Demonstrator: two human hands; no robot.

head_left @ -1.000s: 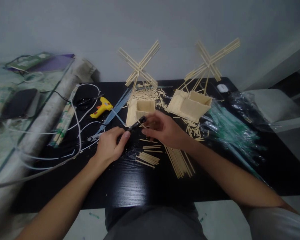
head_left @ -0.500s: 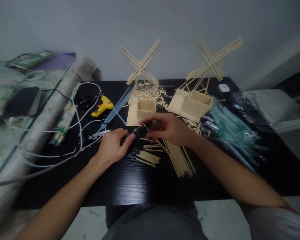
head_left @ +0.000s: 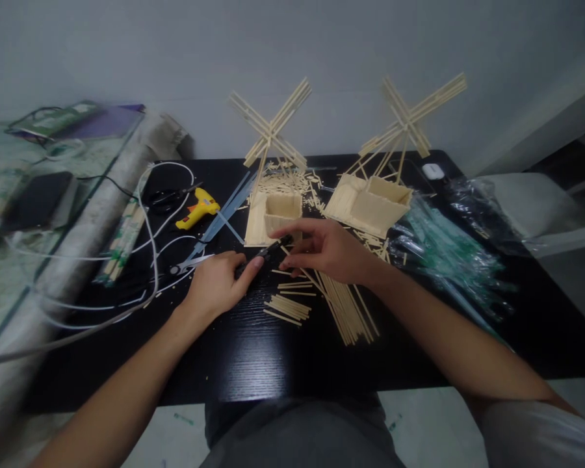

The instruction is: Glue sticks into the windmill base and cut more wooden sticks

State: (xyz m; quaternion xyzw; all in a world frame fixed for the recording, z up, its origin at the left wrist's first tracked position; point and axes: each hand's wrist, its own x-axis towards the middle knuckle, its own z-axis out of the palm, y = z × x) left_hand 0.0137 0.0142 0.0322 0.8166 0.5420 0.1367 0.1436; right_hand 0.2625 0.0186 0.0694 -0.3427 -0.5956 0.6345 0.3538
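My left hand [head_left: 219, 279] is closed around a black pliers-like tool [head_left: 263, 255], its thumb pressed along the top. Close by at the right, my right hand [head_left: 322, 250] has thumb and fingers pinched on a thin wooden stick [head_left: 316, 284]; the stick's upper part shows at the tool's tip and its lower part slants down under the palm. Below the hands lie a small group of short cut sticks [head_left: 287, 307] and a bundle of longer sticks [head_left: 348, 312]. Just behind stands a stick-built windmill model [head_left: 256, 221] with an open box.
A second windmill model [head_left: 355, 201] stands at the right. Yellow glue gun [head_left: 197, 208], blue-grey strips [head_left: 224, 218], white cables [head_left: 151, 227] and wrapped sticks [head_left: 124, 244] lie left. Clear plastic packaging [head_left: 448, 253] covers the right side; stick offcuts [head_left: 287, 177] are heaped behind.
The camera view has shifted slightly. Both hands keep nearly the same place and grip; the black tool's tip now shows a little more clearly beside the right fingers.
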